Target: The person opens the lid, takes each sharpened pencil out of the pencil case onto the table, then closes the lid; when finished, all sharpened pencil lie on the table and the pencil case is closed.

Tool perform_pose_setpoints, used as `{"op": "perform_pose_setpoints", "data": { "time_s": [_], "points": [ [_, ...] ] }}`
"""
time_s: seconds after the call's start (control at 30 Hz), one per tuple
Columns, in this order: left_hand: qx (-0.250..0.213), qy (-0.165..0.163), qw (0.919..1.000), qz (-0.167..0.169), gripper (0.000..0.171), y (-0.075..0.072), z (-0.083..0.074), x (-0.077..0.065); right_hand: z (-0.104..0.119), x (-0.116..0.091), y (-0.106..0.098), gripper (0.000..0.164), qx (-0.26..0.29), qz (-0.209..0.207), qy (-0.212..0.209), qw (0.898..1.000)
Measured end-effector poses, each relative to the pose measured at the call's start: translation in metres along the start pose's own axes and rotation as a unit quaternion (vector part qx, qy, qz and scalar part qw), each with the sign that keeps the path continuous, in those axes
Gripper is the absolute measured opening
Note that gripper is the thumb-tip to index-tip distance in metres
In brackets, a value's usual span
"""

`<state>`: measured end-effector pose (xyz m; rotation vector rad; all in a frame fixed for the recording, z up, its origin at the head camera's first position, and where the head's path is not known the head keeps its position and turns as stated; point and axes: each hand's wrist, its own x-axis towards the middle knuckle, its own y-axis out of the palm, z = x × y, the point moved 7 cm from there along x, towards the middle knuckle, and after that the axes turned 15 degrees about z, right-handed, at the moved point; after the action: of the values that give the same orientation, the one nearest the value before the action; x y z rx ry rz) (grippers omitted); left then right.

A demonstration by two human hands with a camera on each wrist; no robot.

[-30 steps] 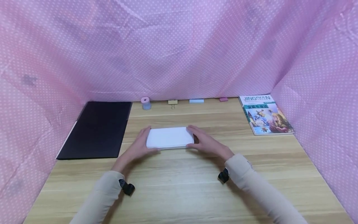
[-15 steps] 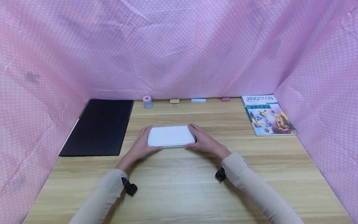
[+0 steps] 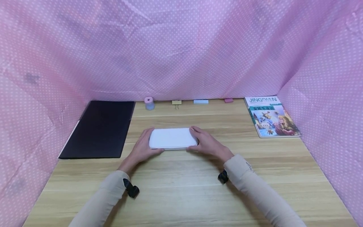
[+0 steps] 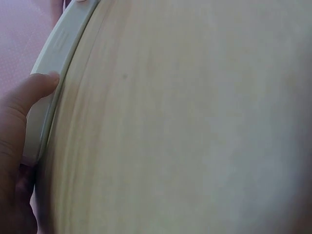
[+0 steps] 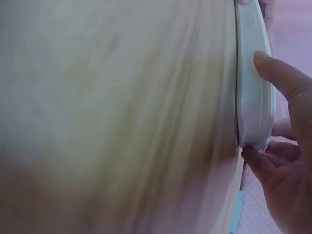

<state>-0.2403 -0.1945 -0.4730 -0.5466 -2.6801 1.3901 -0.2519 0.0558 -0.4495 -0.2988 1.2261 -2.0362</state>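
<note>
White box (image 3: pixel 172 138) seemingly resting on the table (image 3: pixel 181 192), right of the black folder (image 3: pixel 97 130). Left hand (image 3: pixel 142 149) gripping the box's folder-side end, fingers bending round it; right hand (image 3: pixel 209 143) likewise gripping the end farther from the folder. Judging: two-handed grip looking complete, letting go not yet happening.

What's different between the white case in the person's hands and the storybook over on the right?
The white case has a plain top; the storybook has a colourful printed cover.
The left hand and right hand grip the white case; neither touches the storybook.
The white case has rounded corners and looks smaller; the storybook is larger, with sharper corners.
Both have broad, roughly rectangular tops.
</note>
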Motion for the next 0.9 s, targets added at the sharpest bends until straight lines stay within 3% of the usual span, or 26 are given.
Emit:
{"op": "perform_pose_setpoints", "data": {
  "time_s": [0.9],
  "points": [
    [-0.003, -0.017, 0.9997, -0.017, 0.111, 0.0051, -0.0034, 0.0007, 0.0037, -0.0012, -0.0019, 0.086, -0.025, -0.023, -0.018, 0.999]
  ]
}}
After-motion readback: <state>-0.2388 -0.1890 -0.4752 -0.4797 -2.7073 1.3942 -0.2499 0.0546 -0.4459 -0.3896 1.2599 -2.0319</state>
